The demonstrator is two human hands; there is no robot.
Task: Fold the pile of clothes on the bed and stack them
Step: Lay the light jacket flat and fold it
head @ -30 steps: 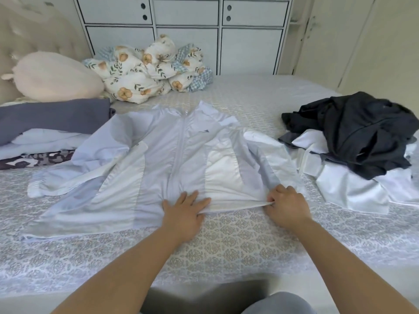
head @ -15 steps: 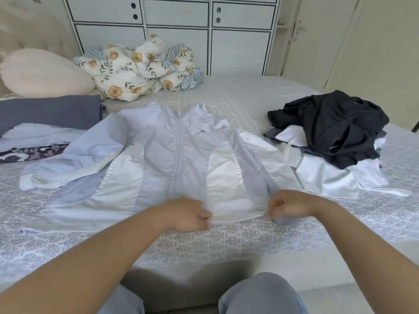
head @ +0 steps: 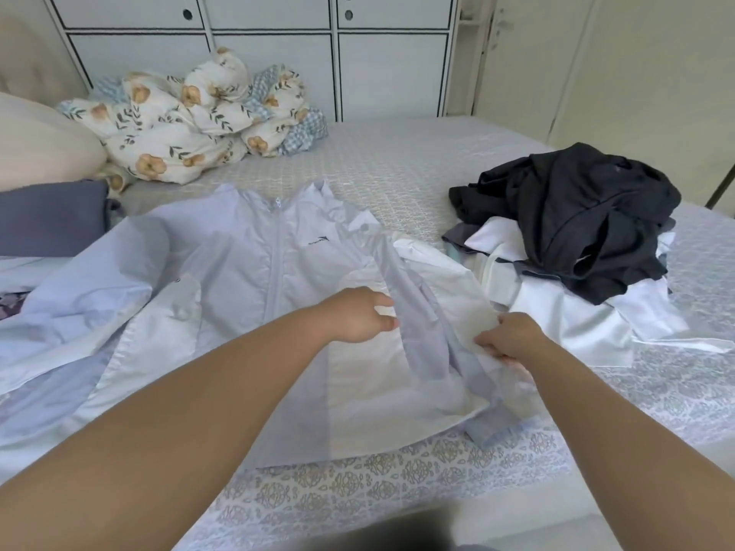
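Jacket [head: 238, 280] lies zipped on the bed [head: 397, 483]; right hand [head: 513, 338] pinches its sleeve, left hand [head: 358, 316] looks curled on the fabric, hard to tell.

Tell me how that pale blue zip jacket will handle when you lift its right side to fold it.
The pale blue jacket is probably floppy: its sleeve already sags in creases where the right hand grips it. It looks thin and light. The sheen suggests a slippery fabric, so folds may slide apart on the bed.
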